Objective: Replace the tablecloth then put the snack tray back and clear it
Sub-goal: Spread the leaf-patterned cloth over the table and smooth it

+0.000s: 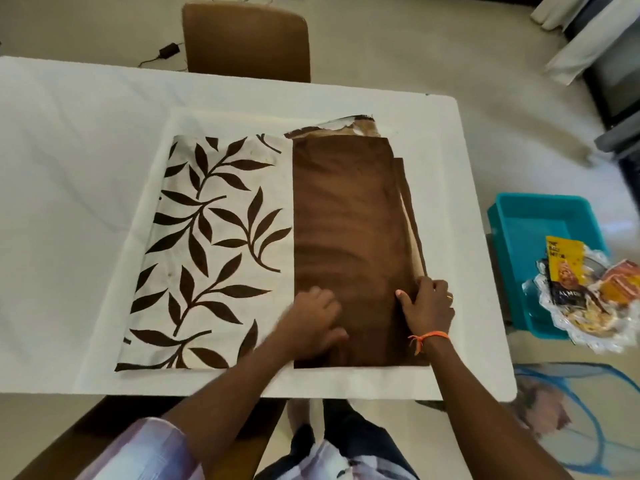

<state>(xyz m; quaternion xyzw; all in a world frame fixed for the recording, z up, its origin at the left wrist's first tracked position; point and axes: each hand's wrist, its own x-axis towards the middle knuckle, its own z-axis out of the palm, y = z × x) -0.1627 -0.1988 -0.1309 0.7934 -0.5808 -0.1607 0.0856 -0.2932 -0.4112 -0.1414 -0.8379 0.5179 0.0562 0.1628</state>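
White desk [69, 202], long axis left–right across the view. Folded tablecloth [273, 247] lies on the desk's right half, partly opened: leaf-print panel at left, plain brown panel at right, with stacked folded layers showing along the brown panel's right edge. The folded bundle's long axis runs from the near desk edge to the far edge; its fold seams run the same way, so opening it would likely proceed sideways, left and right. Left hand [317, 320] rests on the near part of the brown panel, just right of the print/brown seam, fingers loosely curled and pressing down on the cloth; whether it pinches any fabric cannot be told (blurred). Right hand [427, 308] sits at the brown panel's near right edge, thumb on top and fingers curled round the stacked layers, gripping them. The free edge lies directly under the right hand, so that hand is nearer for the next unfold, probably toward the right. Snack tray [585, 306], holding packets, sits off the desk at right, overlapping the teal plastic bin [526, 223], well apart from both hands. Tray return and clearing not yet begun.
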